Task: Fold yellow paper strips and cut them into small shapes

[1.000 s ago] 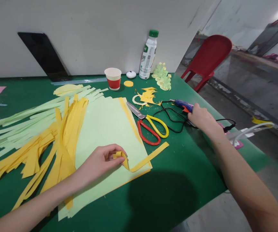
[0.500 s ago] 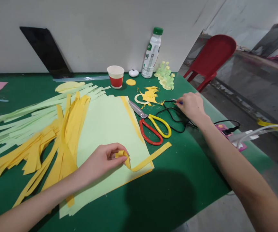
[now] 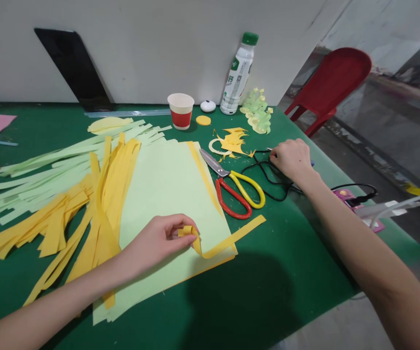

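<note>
My left hand (image 3: 173, 238) is closed, pinching a yellow paper strip (image 3: 228, 243) between thumb and fingers. The held end is bent into a loop, and the rest trails right over the green paper sheets (image 3: 159, 194) onto the table. Further back on the right, my right hand (image 3: 292, 158) is curled above a black cable (image 3: 264, 172). A slim blue pen-like tool (image 3: 312, 163) shows at its far side, with a thin metal tip by the fingertips; the fingers mostly hide it. Scissors (image 3: 232, 182) with red and yellow handles lie between my hands, blades parted.
Yellow strips (image 3: 118, 184) and pale green strips (image 3: 64, 175) cover the left. Behind stand a paper cup (image 3: 181, 112), a bottle (image 3: 239, 73) and a green paper plant (image 3: 257, 114). Yellow scraps (image 3: 235, 141) lie nearby. A pink power strip (image 3: 344, 197) sits near the right edge.
The view has shifted slightly, so everything appears a little further right. My right hand has turned, and the tool's blue end now shows behind it. My left hand keeps the same pinch.
</note>
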Demonstrator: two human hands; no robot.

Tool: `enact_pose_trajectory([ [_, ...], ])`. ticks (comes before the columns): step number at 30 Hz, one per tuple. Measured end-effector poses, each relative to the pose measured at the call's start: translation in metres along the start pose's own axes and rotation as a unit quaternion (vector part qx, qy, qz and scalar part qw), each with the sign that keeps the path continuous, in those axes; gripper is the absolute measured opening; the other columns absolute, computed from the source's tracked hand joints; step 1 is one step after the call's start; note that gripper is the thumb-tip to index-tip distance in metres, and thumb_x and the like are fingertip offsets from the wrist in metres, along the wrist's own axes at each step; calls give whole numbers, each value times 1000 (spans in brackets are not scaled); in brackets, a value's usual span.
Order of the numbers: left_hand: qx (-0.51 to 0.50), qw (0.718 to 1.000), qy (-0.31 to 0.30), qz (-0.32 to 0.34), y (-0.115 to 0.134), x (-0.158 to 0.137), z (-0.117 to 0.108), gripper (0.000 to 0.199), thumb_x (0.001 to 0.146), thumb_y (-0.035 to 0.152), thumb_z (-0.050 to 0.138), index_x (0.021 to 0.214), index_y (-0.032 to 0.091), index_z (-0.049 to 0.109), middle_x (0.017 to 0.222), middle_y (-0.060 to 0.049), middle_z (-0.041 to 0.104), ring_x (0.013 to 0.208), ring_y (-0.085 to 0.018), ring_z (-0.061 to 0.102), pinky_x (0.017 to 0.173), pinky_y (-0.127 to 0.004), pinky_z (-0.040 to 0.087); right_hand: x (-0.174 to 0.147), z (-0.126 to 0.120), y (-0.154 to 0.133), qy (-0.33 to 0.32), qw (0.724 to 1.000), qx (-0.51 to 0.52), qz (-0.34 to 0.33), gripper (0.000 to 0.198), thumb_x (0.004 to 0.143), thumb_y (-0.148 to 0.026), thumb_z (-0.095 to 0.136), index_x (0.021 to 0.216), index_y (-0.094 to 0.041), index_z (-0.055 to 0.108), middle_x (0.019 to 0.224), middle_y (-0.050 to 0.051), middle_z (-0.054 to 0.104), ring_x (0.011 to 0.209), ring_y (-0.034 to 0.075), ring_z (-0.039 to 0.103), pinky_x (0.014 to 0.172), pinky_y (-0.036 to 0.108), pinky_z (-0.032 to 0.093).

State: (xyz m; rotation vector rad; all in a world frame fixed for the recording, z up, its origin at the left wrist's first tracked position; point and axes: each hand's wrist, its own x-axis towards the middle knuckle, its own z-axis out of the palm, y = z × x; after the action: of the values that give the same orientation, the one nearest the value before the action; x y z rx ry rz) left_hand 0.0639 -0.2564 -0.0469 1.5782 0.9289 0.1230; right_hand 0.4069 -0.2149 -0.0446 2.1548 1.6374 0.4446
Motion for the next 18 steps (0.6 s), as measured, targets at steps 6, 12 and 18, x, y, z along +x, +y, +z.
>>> enact_pose_trajectory([
  [6,-16,1000,-5,-8,0,-1,1,24,78,38,54,85,16,60,86,-5,68,79,-18,57,68,-28,40,3,4,-1,-5,1000,-14,5,30,86,-30,52,111,-13,53,111,9,56,95,19,57,80,40,49],
  [12,-23,1000,-11,-4,-2,0,0,23,78,38,55,85,17,60,84,-4,68,79,-18,58,70,-29,40,3,2,-2,-18,1000,-25,6,30,86,-30,52,111,-12,54,110,10,57,95,19,57,80,39,49],
  [18,-31,999,-13,4,-3,1,-1,21,79,37,54,85,17,59,83,-2,68,79,-17,58,71,-29,41,5,-2,-4,-30,999,-24,7,31,86,-30,52,111,-11,54,110,10,57,95,19,58,79,38,49],
])
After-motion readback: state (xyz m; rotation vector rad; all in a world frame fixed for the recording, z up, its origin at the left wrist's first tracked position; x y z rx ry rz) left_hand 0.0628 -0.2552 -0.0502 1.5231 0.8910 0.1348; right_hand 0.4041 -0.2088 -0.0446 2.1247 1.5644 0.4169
